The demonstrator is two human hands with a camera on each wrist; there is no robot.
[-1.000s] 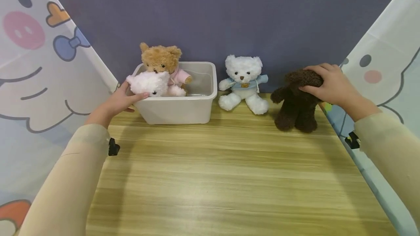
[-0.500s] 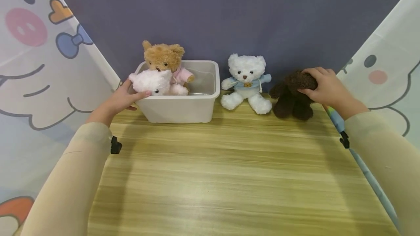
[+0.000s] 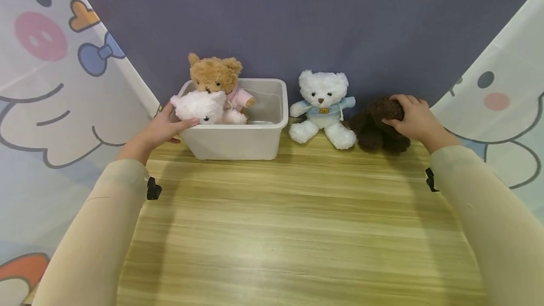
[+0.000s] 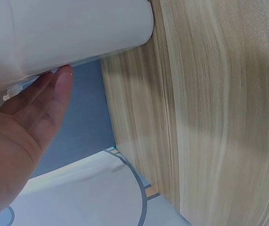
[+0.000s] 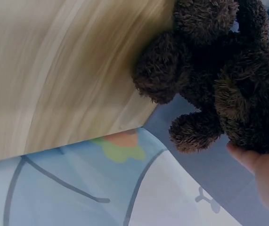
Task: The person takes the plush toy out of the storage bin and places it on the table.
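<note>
My left hand grips the left end of a pale grey plastic bin, thumb at the rim. The left wrist view shows its fingers against the bin's outer wall. Inside sit a tan teddy bear in a pink top and a fluffy pinkish-white plush toy. At right, my right hand holds a dark brown teddy bear by its head. Its legs are low by the table in the right wrist view. Between bin and brown bear sits a white teddy bear in a blue top.
A wood-grain table spreads out in front of the toys. Behind them stands a dark grey-blue backdrop. Cartoon-printed cloths hang at the left and right sides.
My right hand has moved the brown bear back and closer to the white bear, from standing tall to sitting lower. The left hand stays at the bin.
</note>
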